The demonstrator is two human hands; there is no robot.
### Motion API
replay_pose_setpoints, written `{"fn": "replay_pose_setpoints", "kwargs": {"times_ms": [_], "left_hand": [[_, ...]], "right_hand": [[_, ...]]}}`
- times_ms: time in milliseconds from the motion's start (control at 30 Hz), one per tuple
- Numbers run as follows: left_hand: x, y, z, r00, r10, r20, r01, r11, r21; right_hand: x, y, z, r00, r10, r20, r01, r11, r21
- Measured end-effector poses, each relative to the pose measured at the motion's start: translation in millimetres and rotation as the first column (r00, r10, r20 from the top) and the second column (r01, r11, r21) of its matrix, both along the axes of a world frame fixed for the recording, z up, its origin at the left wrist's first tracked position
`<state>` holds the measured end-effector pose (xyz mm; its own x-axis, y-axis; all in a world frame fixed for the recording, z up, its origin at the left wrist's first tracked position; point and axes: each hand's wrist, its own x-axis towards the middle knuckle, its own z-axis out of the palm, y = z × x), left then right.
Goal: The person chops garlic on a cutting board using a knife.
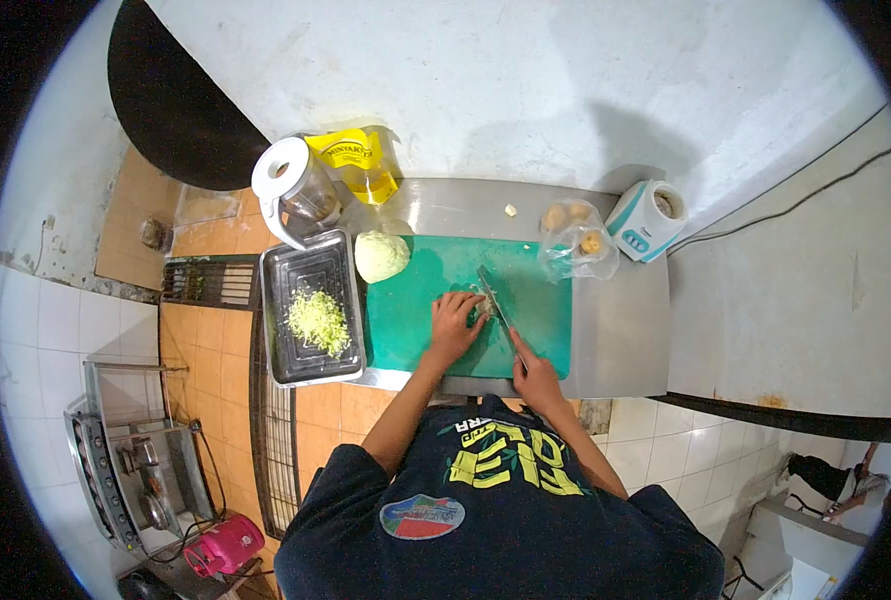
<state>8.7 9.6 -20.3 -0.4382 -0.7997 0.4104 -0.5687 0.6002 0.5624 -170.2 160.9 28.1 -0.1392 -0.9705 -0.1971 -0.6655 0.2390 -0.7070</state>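
My right hand [533,373] is closed around the handle of a kitchen knife [499,306], whose blade points away from me over the green cutting board [425,270]. My left hand [453,326] lies just left of the blade, fingers bent and pressed on small pale food pieces [484,305]. Their kind is too small to tell, and the fingers partly cover them. At the board's upper left corner sits a cut pale green cabbage [381,257]. Left of the board, a dark metal tray [277,340] holds a heap of chopped cabbage [319,322].
A white-lidded jug [283,170] and a yellow cooking oil pouch [351,155] stand behind the tray. On the right are a clear plastic bag [577,250] with round brownish items and a white-teal blender base [650,222]. A small pale piece [510,210] lies on the steel table [620,340].
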Motion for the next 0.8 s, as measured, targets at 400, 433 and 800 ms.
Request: {"fn": "replay_pose_setpoints", "kwargs": {"times_ms": [400,433,800], "left_hand": [[4.8,-6.5,9.1,0.999,0.041,0.028,-0.039,0.997,-0.064],[4.9,-7.4,9.8,0.999,0.038,0.032,-0.036,0.997,-0.063],[2.3,-9.4,3.8,0.998,0.06,0.016,-0.058,0.993,-0.099]], "right_hand": [[-5.4,6.2,-0.7,0.999,0.024,0.029,-0.021,0.995,-0.093],[-4.6,6.8,-3.3,0.999,0.035,0.025,-0.032,0.994,-0.101],[0.7,4.7,7.3,0.997,0.072,0.028,-0.073,0.997,0.012]]}}
